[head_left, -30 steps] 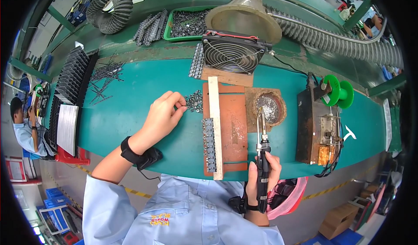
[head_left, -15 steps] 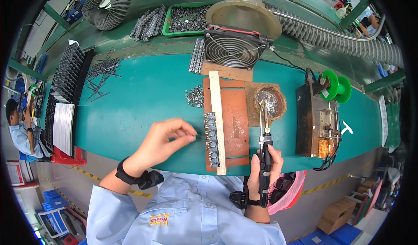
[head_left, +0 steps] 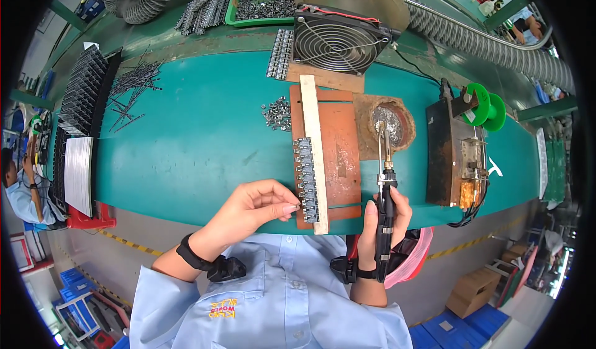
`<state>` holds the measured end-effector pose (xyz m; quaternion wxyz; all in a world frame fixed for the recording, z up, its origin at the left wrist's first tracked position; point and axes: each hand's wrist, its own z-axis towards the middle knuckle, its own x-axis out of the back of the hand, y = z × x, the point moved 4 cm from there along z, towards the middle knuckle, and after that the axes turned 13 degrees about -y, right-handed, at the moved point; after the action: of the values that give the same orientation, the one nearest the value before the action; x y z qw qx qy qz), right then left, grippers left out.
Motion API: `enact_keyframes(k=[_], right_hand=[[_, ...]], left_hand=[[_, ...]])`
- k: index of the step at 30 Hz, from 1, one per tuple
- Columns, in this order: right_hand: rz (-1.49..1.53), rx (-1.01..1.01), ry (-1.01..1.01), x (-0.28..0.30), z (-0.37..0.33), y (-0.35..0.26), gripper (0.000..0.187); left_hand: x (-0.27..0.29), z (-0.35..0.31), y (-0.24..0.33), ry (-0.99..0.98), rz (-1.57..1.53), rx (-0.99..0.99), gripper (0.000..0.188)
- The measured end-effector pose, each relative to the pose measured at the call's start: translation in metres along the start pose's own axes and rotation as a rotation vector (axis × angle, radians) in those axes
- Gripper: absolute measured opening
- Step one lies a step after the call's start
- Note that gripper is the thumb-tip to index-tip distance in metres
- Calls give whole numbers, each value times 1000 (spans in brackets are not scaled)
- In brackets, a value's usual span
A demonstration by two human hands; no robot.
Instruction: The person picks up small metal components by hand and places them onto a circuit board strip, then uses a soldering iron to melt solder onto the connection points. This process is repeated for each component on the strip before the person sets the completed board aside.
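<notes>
working over a green desk (head_left: 186, 156), facing a black fan (head_left: 340, 39). bringing the left hand (head_left: 257, 205) away from the loose metal pieces (head_left: 277, 113) to the near end of the row of dark components (head_left: 307, 178) beside a pale wooden strip (head_left: 311, 116); apparently shifting work from pile to row. pinching narrowly, not revealing whether holding a piece. gripping a black soldering iron (head_left: 386, 209) in the right hand (head_left: 370, 240), pointing its tip over the solder pot (head_left: 408, 124).

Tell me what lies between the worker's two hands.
Between the left hand and the right hand, the head view shows a row of small dark components, a pale wooden strip, an orange board, then bare green mat.
</notes>
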<state>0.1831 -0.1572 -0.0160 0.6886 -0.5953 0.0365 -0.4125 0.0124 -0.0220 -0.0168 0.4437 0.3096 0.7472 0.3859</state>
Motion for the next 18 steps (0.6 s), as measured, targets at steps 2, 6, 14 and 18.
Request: enact_keyframes(k=[2,6,14,18], right_hand=[[-2,0,-4,-1,0,0,37],[-8,6,-14,-1,-1,0,38],[-14,12,-19,-1,-1,1,37],[1,23,-13,-1,0,1,37]], left_hand=[[0,1,0,-3,-75,30,9],[1,3,-2,3,-141,44,10],[-2,5,-2,31,-148,44,14],[-2,6,-2,21,-138,54,14]])
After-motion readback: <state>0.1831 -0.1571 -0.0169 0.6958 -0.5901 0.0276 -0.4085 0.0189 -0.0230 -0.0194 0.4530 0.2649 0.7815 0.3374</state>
